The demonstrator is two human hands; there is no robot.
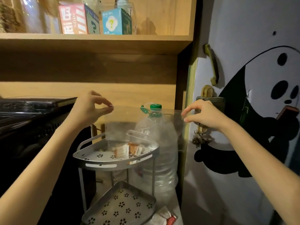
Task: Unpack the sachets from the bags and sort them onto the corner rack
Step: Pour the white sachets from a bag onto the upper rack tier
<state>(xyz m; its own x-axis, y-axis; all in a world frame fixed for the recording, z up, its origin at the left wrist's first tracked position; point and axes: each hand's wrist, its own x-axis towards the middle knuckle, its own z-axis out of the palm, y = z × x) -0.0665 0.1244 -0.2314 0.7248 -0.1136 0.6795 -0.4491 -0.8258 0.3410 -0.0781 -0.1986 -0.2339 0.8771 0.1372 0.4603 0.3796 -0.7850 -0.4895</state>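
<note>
Clear plastic bag held stretched above corner rack; bag edge pinched at each end, by L hand (thumb + forefinger) and R hand (fingertips). Hands well apart, bag taut btwn them. Bag hangs over rack's top tier; whether anything remains inside cannot be told.

Sachets, orange/white, lie in loose pile on top tier toward back. Lower tier seen below, perforated w/ flower-shaped holes. Red/white packet lies on floor just beside lower tier, R side.

Large clear water bottle w/ green cap stands just behind/right of rack, seen partly through bag. Boxes w/ question marks on wooden shelf above. Panda-painted door at R. Dark appliance at L.
</note>
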